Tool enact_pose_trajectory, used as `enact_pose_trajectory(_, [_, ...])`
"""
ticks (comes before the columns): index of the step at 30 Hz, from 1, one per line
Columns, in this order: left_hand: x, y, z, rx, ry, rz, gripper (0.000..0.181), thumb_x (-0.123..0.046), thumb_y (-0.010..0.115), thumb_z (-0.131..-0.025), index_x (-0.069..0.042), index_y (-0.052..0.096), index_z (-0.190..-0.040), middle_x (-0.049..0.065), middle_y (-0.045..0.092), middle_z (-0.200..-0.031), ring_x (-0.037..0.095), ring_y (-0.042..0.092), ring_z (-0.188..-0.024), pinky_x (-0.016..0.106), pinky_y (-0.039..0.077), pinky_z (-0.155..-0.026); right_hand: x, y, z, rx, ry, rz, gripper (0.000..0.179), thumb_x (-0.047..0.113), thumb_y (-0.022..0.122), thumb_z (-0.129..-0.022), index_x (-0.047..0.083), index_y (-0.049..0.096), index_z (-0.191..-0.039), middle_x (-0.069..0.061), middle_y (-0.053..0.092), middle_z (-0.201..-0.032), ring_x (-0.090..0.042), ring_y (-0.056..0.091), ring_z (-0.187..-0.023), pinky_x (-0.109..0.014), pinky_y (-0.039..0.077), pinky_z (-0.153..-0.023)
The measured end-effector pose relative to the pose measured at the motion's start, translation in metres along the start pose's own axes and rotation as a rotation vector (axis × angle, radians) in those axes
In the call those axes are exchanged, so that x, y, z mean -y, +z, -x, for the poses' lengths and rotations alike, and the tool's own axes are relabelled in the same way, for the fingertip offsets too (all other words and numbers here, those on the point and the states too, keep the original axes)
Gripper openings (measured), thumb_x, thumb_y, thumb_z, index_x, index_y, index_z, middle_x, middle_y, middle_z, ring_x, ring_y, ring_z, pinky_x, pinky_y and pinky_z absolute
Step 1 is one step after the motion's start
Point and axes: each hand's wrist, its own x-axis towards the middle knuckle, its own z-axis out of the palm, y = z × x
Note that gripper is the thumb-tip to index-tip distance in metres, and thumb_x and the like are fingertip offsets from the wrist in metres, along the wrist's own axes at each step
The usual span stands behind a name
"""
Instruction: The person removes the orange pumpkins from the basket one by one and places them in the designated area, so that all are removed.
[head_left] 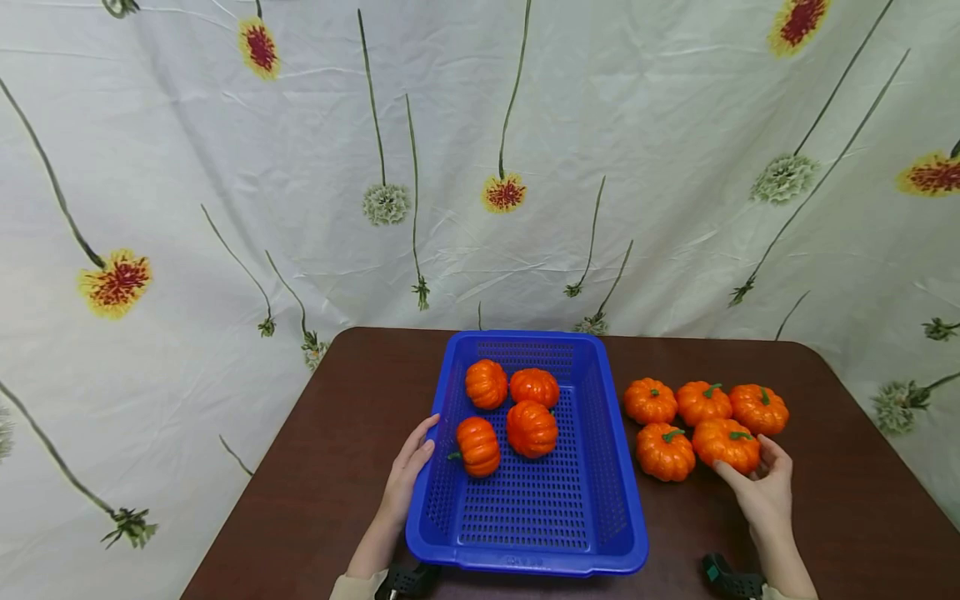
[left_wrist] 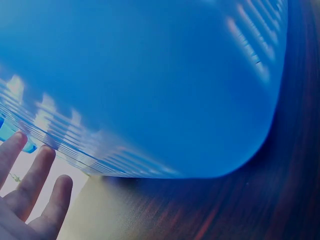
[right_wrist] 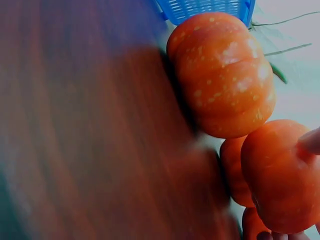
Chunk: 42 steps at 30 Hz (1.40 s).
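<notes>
My right hand (head_left: 768, 487) grips a small orange pumpkin (head_left: 726, 445) with a green stem, thumb on one side and fingers on the other. In the right wrist view, fingertips curl under this pumpkin (right_wrist: 280, 175), and another pumpkin (right_wrist: 220, 75) sits beside it. Along the left side of a blue plastic basket (head_left: 622, 500), my left hand (head_left: 405, 475) rests with its fingers extended against the wall. The left wrist view has those straight fingers (left_wrist: 35, 180) at the slotted basket side (left_wrist: 150, 100). Several pumpkins (head_left: 532, 429) lie inside the basket, toward its far half.
More pumpkins (head_left: 665, 452) are grouped right of the basket, around the gripped one. The dark brown table (head_left: 300, 500) has its far edge against a white cloth (head_left: 465, 250) printed with flowers.
</notes>
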Motion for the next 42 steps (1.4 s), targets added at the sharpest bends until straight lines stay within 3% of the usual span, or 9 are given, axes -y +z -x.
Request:
enact_pose_trajectory(6, [0.0, 0.0, 0.0, -0.008, -0.006, -0.016, 0.045, -0.017, 0.035, -0.101, -0.004, 0.03, -0.144, 0.02, 0.03, -0.146, 0.027, 0.049, -0.116, 0.036, 0.048, -0.088, -0.004, -0.003, -0.001, 0.048, 0.006, 0.069, 0.085, 0.003, 0.07, -0.08, 0.003, 0.016, -0.146, -0.015, 0.023, -0.14, -0.021, 0.032, -0.117, -0.01, 0.03, -0.078])
enact_pose_trajectory(14, [0.0, 0.0, 0.0, -0.004, -0.001, -0.019, 0.044, -0.017, 0.034, -0.102, -0.005, 0.03, -0.144, 0.02, 0.03, -0.146, 0.031, 0.048, -0.118, 0.036, 0.048, -0.088, -0.009, -0.007, -0.003, 0.12, -0.026, 0.143, 0.087, 0.0, 0.066, -0.081, -0.003, 0.009, -0.146, -0.026, 0.017, -0.146, -0.037, 0.022, -0.127, -0.04, 0.024, -0.099])
enact_pose_trajectory(21, [0.001, 0.0, 0.001, 0.0, -0.001, -0.004, 0.045, -0.017, 0.035, -0.102, -0.005, 0.03, -0.144, 0.021, 0.031, -0.145, 0.029, 0.049, -0.117, 0.037, 0.048, -0.088, -0.01, -0.011, -0.003, 0.171, -0.028, 0.127, 0.086, -0.003, 0.064, -0.081, -0.004, 0.007, -0.146, -0.028, 0.013, -0.149, -0.04, 0.017, -0.133, -0.047, 0.016, -0.109])
enact_pose_trajectory(27, [0.001, 0.0, 0.001, -0.007, -0.002, -0.008, 0.045, -0.018, 0.035, -0.102, -0.005, 0.031, -0.144, 0.021, 0.032, -0.145, 0.027, 0.05, -0.116, 0.036, 0.048, -0.088, -0.004, -0.014, -0.004, 0.218, -0.013, 0.152, 0.087, -0.001, 0.063, -0.083, -0.005, 0.004, -0.147, -0.028, 0.008, -0.151, -0.041, 0.015, -0.135, -0.049, 0.016, -0.109])
enact_pose_trajectory(33, [-0.001, 0.0, 0.0, -0.016, -0.007, -0.01, 0.045, -0.018, 0.035, -0.102, -0.005, 0.03, -0.144, 0.021, 0.032, -0.145, 0.022, 0.051, -0.114, 0.034, 0.049, -0.087, 0.009, -0.017, -0.004, 0.16, -0.009, 0.151, 0.087, 0.005, 0.067, -0.083, -0.001, 0.009, -0.148, -0.024, 0.012, -0.151, -0.039, 0.017, -0.136, -0.05, 0.021, -0.108])
enact_pose_trajectory(37, [-0.001, 0.0, 0.0, -0.012, -0.006, -0.007, 0.045, -0.018, 0.035, -0.102, -0.005, 0.03, -0.144, 0.021, 0.033, -0.144, 0.023, 0.052, -0.113, 0.035, 0.049, -0.086, 0.016, -0.017, -0.006, 0.104, -0.065, 0.158, 0.089, 0.018, 0.071, -0.083, 0.001, 0.013, -0.148, -0.025, 0.014, -0.15, -0.04, 0.018, -0.135, -0.049, 0.019, -0.109])
enact_pose_trajectory(42, [-0.001, 0.001, 0.0, -0.011, -0.012, -0.005, 0.045, -0.018, 0.035, -0.102, -0.005, 0.03, -0.144, 0.021, 0.032, -0.144, 0.023, 0.052, -0.114, 0.035, 0.049, -0.086, 0.035, -0.014, -0.004, 0.11, -0.153, 0.168, 0.088, 0.026, 0.069, -0.085, 0.003, 0.013, -0.149, -0.021, 0.013, -0.152, -0.035, 0.014, -0.139, -0.042, 0.013, -0.112])
